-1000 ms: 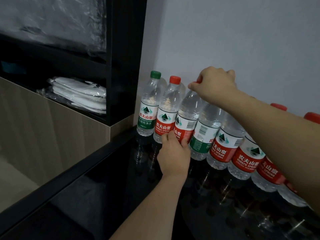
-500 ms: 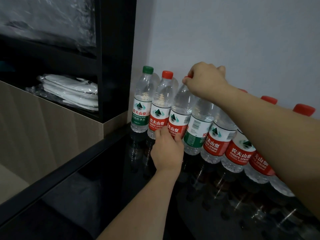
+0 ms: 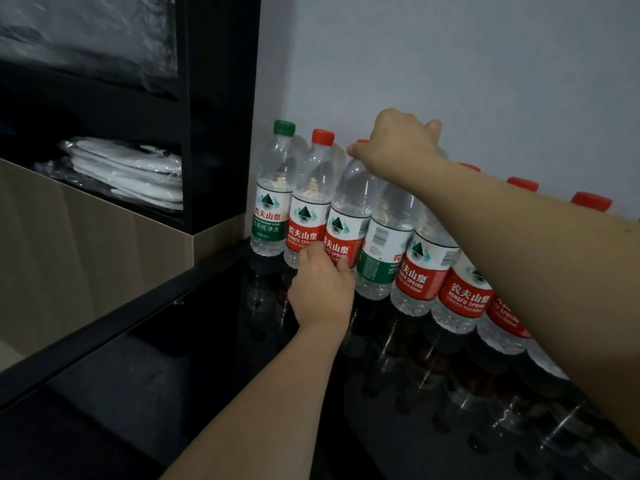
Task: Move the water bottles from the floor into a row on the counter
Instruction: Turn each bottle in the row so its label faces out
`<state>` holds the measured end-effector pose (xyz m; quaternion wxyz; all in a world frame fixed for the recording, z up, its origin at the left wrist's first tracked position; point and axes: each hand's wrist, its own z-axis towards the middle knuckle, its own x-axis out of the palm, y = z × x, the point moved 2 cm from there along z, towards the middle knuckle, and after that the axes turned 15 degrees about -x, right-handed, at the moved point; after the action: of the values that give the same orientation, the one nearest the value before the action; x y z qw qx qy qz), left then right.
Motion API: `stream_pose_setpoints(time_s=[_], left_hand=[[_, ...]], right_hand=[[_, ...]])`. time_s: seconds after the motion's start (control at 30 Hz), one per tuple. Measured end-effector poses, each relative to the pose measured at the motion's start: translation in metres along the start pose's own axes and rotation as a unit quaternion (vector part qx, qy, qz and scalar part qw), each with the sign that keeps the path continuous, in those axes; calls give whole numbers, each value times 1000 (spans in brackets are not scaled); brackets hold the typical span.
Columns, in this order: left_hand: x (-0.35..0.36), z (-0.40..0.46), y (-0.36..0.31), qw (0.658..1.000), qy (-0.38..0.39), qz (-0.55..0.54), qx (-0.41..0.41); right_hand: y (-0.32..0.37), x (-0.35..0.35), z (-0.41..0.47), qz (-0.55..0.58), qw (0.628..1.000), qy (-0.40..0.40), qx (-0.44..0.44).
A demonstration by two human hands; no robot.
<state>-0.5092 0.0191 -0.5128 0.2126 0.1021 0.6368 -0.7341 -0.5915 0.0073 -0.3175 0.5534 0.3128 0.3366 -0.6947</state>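
Bottles stand touching in a row on the counter point(image 3: 207, 341) against the wall. The left hand point(image 3: 320, 292) grips the third bottle point(image 3: 346, 216) at its base; the right hand point(image 3: 398, 143) pinches its top. Risk: any sideways nudge could topple the touching neighbours.

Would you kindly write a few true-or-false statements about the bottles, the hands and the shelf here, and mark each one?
1. The leftmost bottle has a green cap. True.
2. The left hand touches the third bottle low at its label. True.
3. The right hand rests flat on the counter. False: it is up at the third bottle's cap.
4. The bottles lie on their sides. False: they stand along the wall.
5. Folded white items in plastic sit on the dark shelf. True.
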Motion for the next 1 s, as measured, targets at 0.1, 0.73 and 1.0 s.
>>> stream_pose_setpoints(time_s=[0.1, 0.73, 1.0], left_hand=[[0, 1, 1, 1000, 2, 6, -3], [-1, 0, 1, 1000, -1, 21, -6], [-1, 0, 0, 1000, 0, 17, -9]], right_hand=[[1, 0, -1, 3, 1000, -3, -6], [-4, 7, -5, 62, 998, -8, 2], [-4, 8, -1, 31, 999, -28, -3]])
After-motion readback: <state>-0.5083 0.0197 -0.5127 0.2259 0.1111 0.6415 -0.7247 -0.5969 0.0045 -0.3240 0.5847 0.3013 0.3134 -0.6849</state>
